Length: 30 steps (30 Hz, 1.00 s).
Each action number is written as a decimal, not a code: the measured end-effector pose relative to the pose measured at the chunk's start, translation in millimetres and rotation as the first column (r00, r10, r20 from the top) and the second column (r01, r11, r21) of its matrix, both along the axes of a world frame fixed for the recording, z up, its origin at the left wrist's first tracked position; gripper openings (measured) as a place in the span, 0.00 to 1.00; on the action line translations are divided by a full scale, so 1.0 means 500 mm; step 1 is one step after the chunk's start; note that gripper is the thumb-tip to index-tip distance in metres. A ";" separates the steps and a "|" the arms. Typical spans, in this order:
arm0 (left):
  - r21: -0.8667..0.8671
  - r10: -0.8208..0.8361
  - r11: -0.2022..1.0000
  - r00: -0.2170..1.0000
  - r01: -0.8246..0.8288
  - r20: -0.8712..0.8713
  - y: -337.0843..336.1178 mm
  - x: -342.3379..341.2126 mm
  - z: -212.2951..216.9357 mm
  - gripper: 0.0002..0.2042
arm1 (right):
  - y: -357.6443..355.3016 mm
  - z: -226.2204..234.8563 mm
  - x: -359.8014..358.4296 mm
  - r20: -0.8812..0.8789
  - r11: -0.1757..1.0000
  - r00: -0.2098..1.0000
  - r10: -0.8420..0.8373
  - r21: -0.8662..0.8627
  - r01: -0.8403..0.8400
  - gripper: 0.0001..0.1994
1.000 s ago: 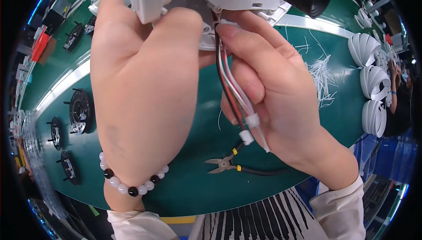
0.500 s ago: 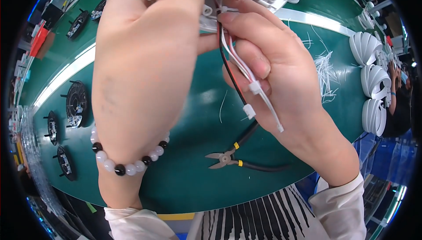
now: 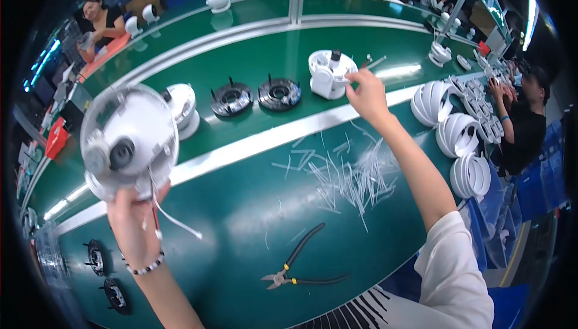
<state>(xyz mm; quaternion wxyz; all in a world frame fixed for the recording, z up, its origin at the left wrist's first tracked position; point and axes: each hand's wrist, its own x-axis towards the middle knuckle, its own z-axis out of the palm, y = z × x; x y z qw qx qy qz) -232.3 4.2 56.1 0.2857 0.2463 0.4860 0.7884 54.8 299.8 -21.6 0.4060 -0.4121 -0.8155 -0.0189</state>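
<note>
The green bench point(image 3: 253, 220) now fills the view; half a second ago both hands and the housing held close to the camera blocked most of it. On its far side stand a white base unit point(image 3: 330, 75), two black ring parts point(image 3: 256, 96) and another white dome point(image 3: 182, 107); stacked white shells point(image 3: 460, 142) line the right edge. A scatter of clear cut strips point(image 3: 349, 178) lies mid-bench, and the black-handled cutters point(image 3: 301, 269) lie near the front edge, where they lay before.

The round white housing point(image 3: 127, 142) has moved out to the left and sits lifted above the bench, its inner face toward the camera. The left hand point(image 3: 137, 220) grips it from below, fingers closed on its lower rim; loose wires point(image 3: 171, 220), white and red, hang from it across the palm. A bead bracelet point(image 3: 144, 267) rings that wrist.

The right hand point(image 3: 366, 91), which earlier pinched those wires, has let go and reaches far across, fingertips closed at the rim of the base unit. Whether it pinches a small part there or only touches the unit cannot be told; the thing is too small.

More black parts point(image 3: 105, 275) at the lower left are cut by the dark rim. Other people work at the far left and right edges.
</note>
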 end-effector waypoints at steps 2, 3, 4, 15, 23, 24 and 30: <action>-0.028 -0.029 0.999 0.998 0.030 0.063 -0.031 -0.017 -0.034 0.14 | 0.025 -0.042 0.014 0.109 0.996 0.994 0.028 -0.084 -0.019 0.15; -0.050 -0.063 0.996 0.994 0.068 0.087 -0.049 -0.013 -0.046 0.16 | 0.030 -0.055 0.012 0.130 0.996 0.991 0.043 -0.087 -0.032 0.17; -0.093 -0.122 0.986 0.984 0.135 0.134 -0.071 -0.016 -0.057 0.18 | 0.034 -0.062 0.006 0.123 1.000 0.992 0.012 0.012 -0.014 0.16; -0.287 -0.330 0.803 0.791 0.522 0.515 -0.230 -0.026 -0.153 0.25 | 0.040 0.010 0.007 0.204 0.984 0.964 -0.168 -0.027 0.177 0.15; -0.391 -0.370 0.708 0.780 0.588 0.504 -0.229 -0.027 -0.149 0.20 | -0.039 -0.033 -0.217 0.497 0.969 0.834 0.240 -0.169 -0.178 0.40; -0.447 -0.396 0.663 0.788 0.601 0.472 -0.229 -0.024 -0.140 0.20 | -0.031 -0.057 -0.245 0.525 0.970 0.819 0.231 -0.196 -0.147 0.40; -0.656 -0.362 0.614 0.895 0.439 0.259 -0.299 -0.032 -0.072 0.25 | 0.068 -0.136 -0.264 0.366 0.960 0.913 0.179 0.137 -0.243 0.13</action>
